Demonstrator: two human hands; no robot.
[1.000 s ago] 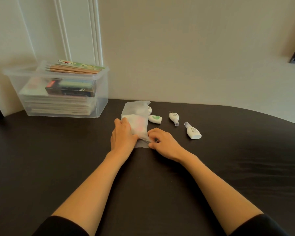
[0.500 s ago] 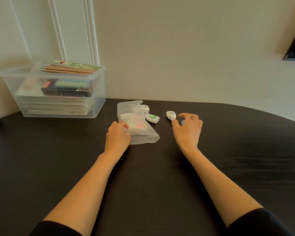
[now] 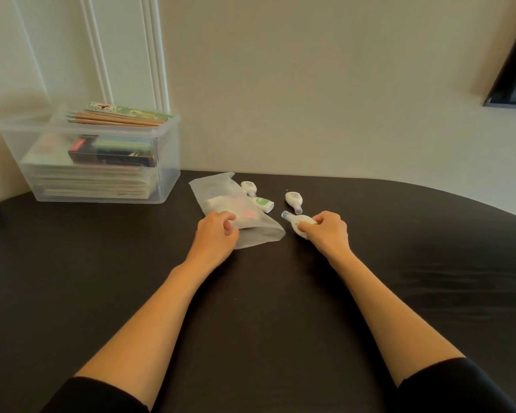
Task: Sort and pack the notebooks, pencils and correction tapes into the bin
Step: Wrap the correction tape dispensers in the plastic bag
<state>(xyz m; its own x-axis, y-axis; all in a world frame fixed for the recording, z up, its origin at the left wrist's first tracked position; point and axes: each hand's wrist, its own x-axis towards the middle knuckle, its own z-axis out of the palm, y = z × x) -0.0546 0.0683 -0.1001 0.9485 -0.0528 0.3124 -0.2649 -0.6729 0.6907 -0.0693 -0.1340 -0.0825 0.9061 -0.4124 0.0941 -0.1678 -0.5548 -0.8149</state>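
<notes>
A frosted plastic bag (image 3: 221, 201) lies on the dark table (image 3: 251, 293) with white, pink and green items showing through it. My left hand (image 3: 216, 235) pinches the bag's near edge. My right hand (image 3: 328, 232) grips a white correction tape (image 3: 298, 223) just right of the bag's open end. Three more correction tapes lie loose: one (image 3: 248, 187) by the bag's far side, a green-labelled one (image 3: 262, 204) beside the bag, one (image 3: 294, 200) further right. The clear bin (image 3: 167, 162) at the back left holds stacked notebooks (image 3: 93, 183), with pencils (image 3: 113, 119) across its rim.
A cream wall runs right behind the table. A dark frame corner (image 3: 513, 76) shows at the upper right. The table's rounded edge curves away at the right.
My right hand left the bag, reached right to the furthest tape, closed on it and drew it back toward the bag. My left hand stayed on the bag.
</notes>
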